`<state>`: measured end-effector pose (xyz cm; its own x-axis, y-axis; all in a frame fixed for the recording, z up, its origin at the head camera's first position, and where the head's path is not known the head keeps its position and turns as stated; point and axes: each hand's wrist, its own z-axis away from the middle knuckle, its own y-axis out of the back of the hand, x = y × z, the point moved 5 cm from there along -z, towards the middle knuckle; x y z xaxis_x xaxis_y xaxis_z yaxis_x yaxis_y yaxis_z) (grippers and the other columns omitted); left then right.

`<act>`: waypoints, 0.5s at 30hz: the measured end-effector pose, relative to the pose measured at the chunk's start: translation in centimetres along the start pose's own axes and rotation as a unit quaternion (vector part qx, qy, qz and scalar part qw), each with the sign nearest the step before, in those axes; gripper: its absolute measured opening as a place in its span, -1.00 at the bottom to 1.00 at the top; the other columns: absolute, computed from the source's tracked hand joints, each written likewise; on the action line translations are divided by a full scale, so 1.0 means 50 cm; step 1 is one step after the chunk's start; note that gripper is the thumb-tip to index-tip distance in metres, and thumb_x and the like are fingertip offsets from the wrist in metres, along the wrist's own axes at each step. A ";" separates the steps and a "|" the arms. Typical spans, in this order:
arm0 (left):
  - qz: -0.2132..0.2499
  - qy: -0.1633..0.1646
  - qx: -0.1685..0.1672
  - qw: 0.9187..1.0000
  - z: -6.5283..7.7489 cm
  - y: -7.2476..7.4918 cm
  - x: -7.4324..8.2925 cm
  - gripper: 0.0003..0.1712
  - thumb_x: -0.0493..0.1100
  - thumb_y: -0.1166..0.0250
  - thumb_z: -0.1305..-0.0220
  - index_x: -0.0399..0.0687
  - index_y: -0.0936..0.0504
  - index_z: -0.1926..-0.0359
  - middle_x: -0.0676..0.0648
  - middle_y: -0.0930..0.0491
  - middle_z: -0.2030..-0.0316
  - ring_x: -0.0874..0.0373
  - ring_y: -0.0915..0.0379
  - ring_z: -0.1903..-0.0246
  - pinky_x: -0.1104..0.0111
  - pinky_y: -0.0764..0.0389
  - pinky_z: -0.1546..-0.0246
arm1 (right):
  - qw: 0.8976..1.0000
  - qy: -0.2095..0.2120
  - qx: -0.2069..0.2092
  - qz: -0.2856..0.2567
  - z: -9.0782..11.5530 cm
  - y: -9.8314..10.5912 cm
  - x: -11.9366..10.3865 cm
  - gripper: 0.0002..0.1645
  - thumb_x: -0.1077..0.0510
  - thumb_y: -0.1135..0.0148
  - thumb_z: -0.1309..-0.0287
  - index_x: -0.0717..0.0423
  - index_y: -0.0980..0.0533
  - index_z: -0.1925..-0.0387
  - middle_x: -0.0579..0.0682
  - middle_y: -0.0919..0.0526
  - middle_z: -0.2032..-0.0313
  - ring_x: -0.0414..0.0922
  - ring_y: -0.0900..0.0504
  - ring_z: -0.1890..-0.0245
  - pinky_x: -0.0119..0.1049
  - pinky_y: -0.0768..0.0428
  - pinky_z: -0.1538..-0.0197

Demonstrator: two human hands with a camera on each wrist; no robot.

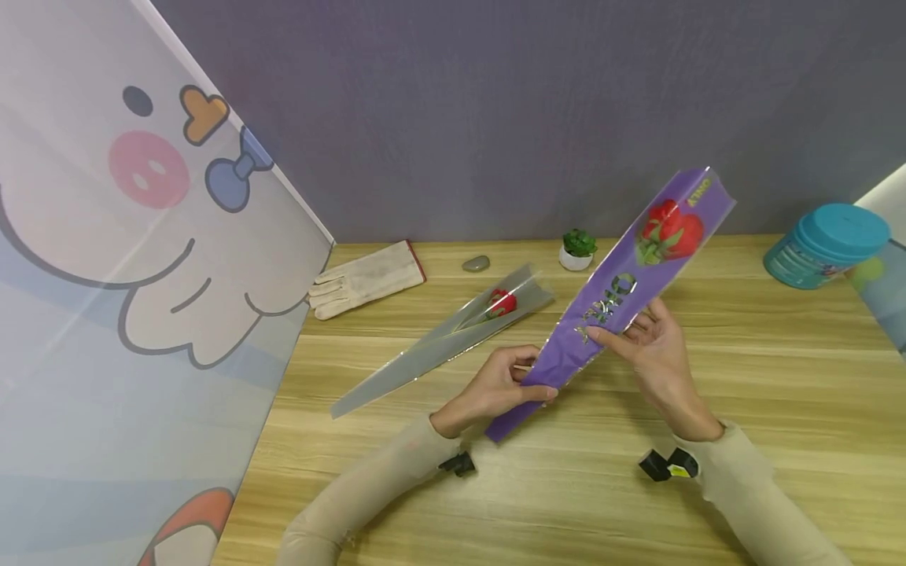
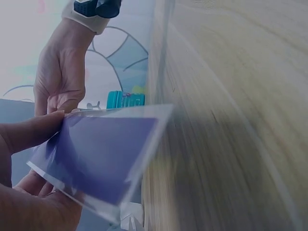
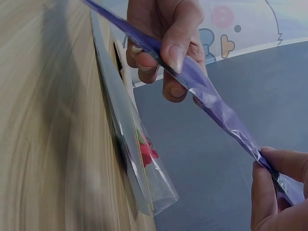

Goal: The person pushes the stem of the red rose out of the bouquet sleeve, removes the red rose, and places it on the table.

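A long, tapered purple flower sleeve (image 1: 566, 346) is held slanting above the table, narrow end low and wide end up to the right. A red rose (image 1: 668, 232) shows near its wide end; I cannot tell whether it is printed or inside. My left hand (image 1: 499, 385) pinches the sleeve near its narrow end. Higher up, my right hand (image 1: 658, 354) grips its right edge between thumb and fingers. The right wrist view shows both grips on the purple sleeve (image 3: 219, 113). On the table behind my left hand lies a clear-and-grey sleeve (image 1: 425, 358) with a red rose (image 1: 501, 303) in it.
A white work glove (image 1: 371, 279) lies at the back left. Right of it are a grey stone (image 1: 476, 263) and a small potted plant (image 1: 577, 250). A teal lidded tub (image 1: 814, 251) stands at the back right. A grey wall (image 1: 453, 118) rises behind the table.
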<state>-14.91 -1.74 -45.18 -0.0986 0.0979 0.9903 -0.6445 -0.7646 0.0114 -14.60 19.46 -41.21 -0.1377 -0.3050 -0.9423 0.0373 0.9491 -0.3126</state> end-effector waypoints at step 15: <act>-0.004 -0.015 0.020 1.000 -0.001 0.004 0.008 -0.67 -0.43 -0.44 -0.24 -0.31 -0.67 -0.04 -0.30 -0.73 0.10 0.30 -0.73 0.36 0.45 -0.72 0.33 | 0.998 0.006 -0.019 0.066 0.003 -0.018 0.026 -0.13 0.62 -0.39 -0.05 0.04 -0.40 -0.34 -0.26 -0.79 0.01 -0.32 -0.77 0.07 -0.49 -0.71 0.00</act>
<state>-15.15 -1.82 -44.77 -0.0709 0.0847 0.9939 -0.6149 -0.7882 0.0233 -14.65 18.19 -42.15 -0.1468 -0.1766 -0.9733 0.0176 0.9833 -0.1811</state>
